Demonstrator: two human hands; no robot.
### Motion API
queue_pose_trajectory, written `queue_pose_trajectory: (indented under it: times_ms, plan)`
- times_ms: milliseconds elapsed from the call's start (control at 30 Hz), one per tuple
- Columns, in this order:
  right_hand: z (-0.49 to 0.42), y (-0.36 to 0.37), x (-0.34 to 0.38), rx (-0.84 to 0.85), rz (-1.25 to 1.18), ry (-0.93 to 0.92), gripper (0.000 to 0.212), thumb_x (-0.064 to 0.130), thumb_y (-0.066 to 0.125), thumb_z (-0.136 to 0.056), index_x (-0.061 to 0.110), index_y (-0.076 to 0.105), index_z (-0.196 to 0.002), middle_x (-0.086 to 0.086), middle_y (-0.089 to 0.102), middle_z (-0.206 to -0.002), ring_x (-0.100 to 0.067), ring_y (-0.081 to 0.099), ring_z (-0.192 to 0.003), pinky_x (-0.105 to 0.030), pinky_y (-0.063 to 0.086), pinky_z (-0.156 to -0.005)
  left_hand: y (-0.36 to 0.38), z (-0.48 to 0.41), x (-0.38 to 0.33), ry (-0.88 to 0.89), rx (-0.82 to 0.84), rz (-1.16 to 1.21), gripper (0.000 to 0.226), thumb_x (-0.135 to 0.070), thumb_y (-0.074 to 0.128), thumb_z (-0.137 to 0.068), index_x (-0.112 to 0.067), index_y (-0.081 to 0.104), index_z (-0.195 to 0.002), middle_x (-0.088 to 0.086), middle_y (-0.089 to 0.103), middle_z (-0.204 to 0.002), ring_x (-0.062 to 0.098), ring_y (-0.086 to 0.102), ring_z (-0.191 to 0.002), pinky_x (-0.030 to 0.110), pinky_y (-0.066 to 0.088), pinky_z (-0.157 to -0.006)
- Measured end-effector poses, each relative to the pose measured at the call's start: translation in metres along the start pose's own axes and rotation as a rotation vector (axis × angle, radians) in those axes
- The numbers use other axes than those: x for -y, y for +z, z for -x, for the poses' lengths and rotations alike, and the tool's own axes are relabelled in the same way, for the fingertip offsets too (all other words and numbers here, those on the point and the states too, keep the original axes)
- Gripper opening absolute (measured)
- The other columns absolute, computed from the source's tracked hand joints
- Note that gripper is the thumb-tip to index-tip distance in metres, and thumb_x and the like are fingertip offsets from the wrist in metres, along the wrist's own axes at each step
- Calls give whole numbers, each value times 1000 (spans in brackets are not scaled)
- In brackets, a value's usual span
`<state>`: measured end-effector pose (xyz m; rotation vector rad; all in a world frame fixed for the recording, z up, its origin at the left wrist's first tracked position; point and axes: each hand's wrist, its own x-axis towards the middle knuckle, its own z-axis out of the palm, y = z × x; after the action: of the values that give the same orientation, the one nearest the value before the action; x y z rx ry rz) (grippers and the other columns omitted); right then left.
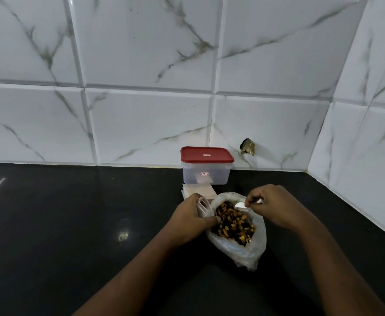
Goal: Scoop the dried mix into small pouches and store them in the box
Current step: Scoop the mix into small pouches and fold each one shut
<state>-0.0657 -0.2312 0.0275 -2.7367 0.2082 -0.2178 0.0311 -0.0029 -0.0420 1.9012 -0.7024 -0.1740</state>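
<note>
- Grips with the left hand [192, 216] a small clear pouch [204, 206], fingers curled round it, right at the left rim of the plastic bag [255, 246]; thumb tip touching the bag's edge beside the contents.
- Pinches with the right hand [272, 207] the handle of a white spoon [240, 205], fingertips closed on it, the other fingers curled in.
- Holds the spoon's bowl at the far side of the bag's mouth, just above the dried mix [232, 223]; cannot tell whether anything lies in the bowl.
- Rests the bag, mouth open, on the black counter [73, 224], with brown and dark pieces heaped inside.
- Shows a stack of flat pouches [199, 190] on the counter just behind the left hand, between bag and box.
- Shows the box [206, 176], translucent, red lid [206, 154] on, standing against the tiled wall [141, 122].
- Shows a dark chipped hole [247, 147] in the tile, right of the box.
</note>
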Motion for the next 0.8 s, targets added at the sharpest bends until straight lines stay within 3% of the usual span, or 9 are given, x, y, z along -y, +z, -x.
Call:
queue_pose_trajectory:
  times_ms: [133,300,400,567,800]
  plan:
    - [1,-3,4,22,6,3,11,18,71,-96,26,78,-95,13,70,-99,-1,65,-88,-15,45,-69,-1,1,0,1,12,19,42,-34,86,-81,-27,62,-115,-8,71,-108,7,70,-96,34,61,-88]
    - [3,-5,6,6,-67,3,9,21,72,-94,26,79,-95,14,73,-99,1,66,-92,-19,49,-75,0,0,1,20,-14,-13,36,-37,81,-85,-28,62,-115,-9,70,-107,6,68,-97,34,60,-88]
    - [1,-2,4,-29,-100,36,10,19,71,-95,26,78,-94,12,74,-98,0,67,-86,-17,47,-69,0,-1,0,17,-29,-10,32,-36,78,-88,-27,63,-114,-9,70,-106,6,68,-96,33,60,-87]
    - [-6,12,-2,-99,-492,222,16,5,66,-95,15,78,-90,-2,74,-81,-9,63,-60,-26,51,-56,1,-1,0,19,-45,0,31,-38,76,-91,-26,62,-116,-10,69,-106,6,67,-96,27,57,-82]
    - [-11,9,-12,-159,-819,425,15,-3,62,-96,2,76,-94,-15,71,-82,-14,57,-60,-26,45,-53,-1,-1,0,19,-68,16,30,-39,76,-91,-25,63,-114,-10,69,-104,5,67,-94,23,53,-77]
